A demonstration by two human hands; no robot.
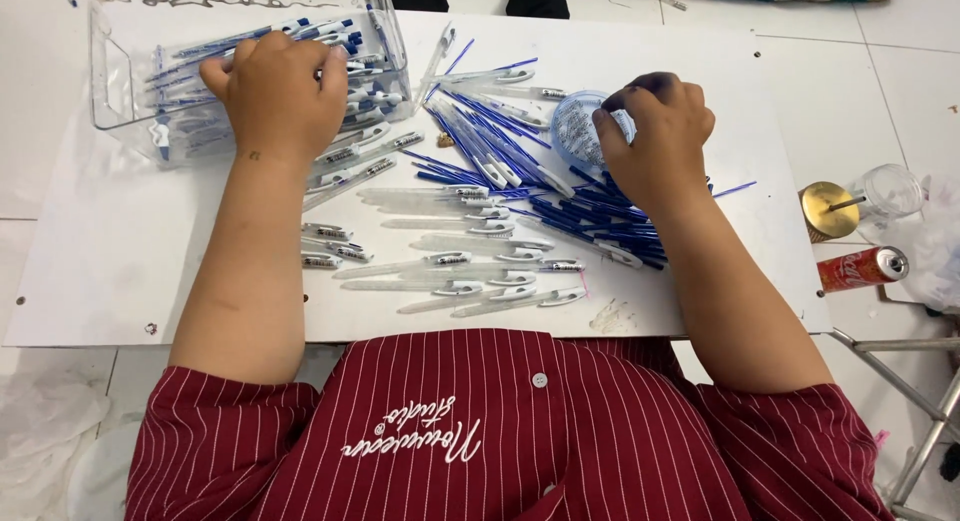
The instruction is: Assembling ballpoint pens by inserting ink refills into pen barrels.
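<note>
nearest the person, at the front of the white bench (110, 281), clear pen barrels (470, 271) lie in loose rows, side by side and pointing the same way, probably so each can be picked up without untangling. just beyond them, right of centre, a heap of blue refills (560, 206) lies crossed and fanned out.

the right hand (655, 136) rests at the heap's far edge, wrist bent down, knuckles up, fingers curled onto a small round clear tub of tiny parts (578, 131). its grip looks pinched together at the tub's rim, but i cannot tell whether anything is between the fingertips.

farther off, on the left, the left hand (280, 91) reaches forward with the forearm straight, palm down inside the clear plastic bin (120, 81). its fingers are curled over a bundle of finished pens (355, 76) with blue and white caps, which seem to be collected there to keep them apart from the loose parts; the grip looks partly closed on them.

off the bench to the right stand a red can (862, 268), a gold lid (828, 209) and a clear cup (893, 189).
</note>
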